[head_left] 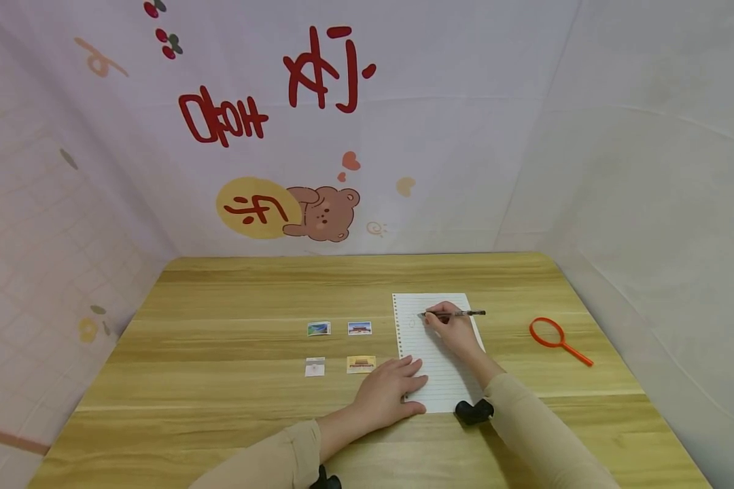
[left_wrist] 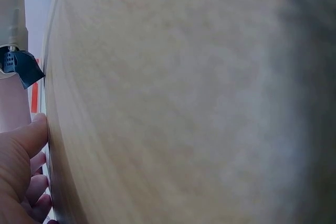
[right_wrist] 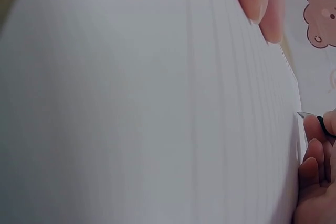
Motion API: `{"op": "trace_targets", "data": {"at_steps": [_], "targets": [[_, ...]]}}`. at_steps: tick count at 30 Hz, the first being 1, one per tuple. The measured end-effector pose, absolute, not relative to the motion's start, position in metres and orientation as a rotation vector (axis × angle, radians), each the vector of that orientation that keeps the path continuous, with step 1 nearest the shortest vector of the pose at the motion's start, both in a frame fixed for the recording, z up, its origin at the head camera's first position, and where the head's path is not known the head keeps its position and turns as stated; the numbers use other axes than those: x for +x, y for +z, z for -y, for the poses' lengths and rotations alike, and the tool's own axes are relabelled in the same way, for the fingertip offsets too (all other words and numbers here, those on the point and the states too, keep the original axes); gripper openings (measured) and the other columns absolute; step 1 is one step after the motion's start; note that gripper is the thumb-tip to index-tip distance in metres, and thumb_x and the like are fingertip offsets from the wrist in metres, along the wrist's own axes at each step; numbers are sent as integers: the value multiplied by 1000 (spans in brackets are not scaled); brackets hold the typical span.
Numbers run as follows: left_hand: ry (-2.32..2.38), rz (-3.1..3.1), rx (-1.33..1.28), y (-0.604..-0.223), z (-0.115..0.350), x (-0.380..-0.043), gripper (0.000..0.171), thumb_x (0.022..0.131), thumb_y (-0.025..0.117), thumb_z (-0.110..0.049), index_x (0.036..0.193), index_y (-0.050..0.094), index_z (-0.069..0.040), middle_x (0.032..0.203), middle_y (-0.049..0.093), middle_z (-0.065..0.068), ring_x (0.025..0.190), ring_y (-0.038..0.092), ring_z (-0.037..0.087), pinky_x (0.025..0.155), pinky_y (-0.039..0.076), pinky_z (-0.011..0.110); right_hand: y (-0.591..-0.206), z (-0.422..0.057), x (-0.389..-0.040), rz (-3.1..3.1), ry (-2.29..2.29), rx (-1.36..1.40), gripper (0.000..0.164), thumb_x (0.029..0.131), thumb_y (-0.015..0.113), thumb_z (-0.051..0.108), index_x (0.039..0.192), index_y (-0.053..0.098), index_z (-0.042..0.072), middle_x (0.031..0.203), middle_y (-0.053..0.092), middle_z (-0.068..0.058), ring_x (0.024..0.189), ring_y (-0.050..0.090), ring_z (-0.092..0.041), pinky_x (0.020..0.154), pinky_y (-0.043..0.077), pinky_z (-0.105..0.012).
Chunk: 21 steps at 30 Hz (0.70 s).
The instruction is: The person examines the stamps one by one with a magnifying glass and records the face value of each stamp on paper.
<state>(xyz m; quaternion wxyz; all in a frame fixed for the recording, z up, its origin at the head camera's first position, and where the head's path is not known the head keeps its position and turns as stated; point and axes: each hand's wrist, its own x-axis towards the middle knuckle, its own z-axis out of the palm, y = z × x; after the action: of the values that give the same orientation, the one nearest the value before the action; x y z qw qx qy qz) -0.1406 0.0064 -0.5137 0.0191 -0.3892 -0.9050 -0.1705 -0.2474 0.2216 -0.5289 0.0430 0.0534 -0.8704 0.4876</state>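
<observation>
A lined sheet of paper (head_left: 446, 373) with punched holes along its left edge lies on the table. Near its top, my right hand (head_left: 455, 333) grips a dark pen (head_left: 467, 313), the tip at the paper beside a small faint mark (head_left: 412, 323). In the right wrist view the pen's tip (right_wrist: 303, 114) pokes out past the curled fingers (right_wrist: 311, 169). My left hand (head_left: 391, 394) rests with spread fingers over the sheet's lower left edge. The left wrist view has that hand (left_wrist: 18, 174) at its left border, with bare wood filling most of the picture.
Left of the paper lie several small picture cards: a green-blue one (head_left: 319, 329), a red-building one (head_left: 359, 329), a pale grey one (head_left: 315, 367) and a yellow one (head_left: 361, 365) by the left hand. A red magnifying glass (head_left: 561, 341) lies to the right on the wooden table (head_left: 220, 407).
</observation>
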Motion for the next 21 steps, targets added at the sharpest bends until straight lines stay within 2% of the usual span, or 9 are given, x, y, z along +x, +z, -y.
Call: {"op": "trace_targets", "data": {"at_steps": [6,13,21], "targets": [[-530,2820,-1201,-513,-6,-139,53,88,70,-48,133,66,-21,146,51,2,139,41,18,113,33,37,-528,-223,-248,2675,1489,197,9,95,68,17,99,70,10,88,70,-1,78,63,-16,64,48,-26],[-522,2822,-1198,-512,-6,-139,52,88,71,-47,133,66,-21,146,52,1,138,42,18,112,34,37,-528,-227,-248,2674,1494,298,3,93,69,12,92,70,10,77,68,0,64,56,-16,54,40,-25],[-538,2838,-1191,-510,-7,-139,51,89,71,-46,133,66,-21,146,52,2,138,42,18,112,34,37,-527,-231,-246,2706,1490,351,5,92,65,9,88,68,10,75,65,0,60,49,-15,52,39,-26]]}}
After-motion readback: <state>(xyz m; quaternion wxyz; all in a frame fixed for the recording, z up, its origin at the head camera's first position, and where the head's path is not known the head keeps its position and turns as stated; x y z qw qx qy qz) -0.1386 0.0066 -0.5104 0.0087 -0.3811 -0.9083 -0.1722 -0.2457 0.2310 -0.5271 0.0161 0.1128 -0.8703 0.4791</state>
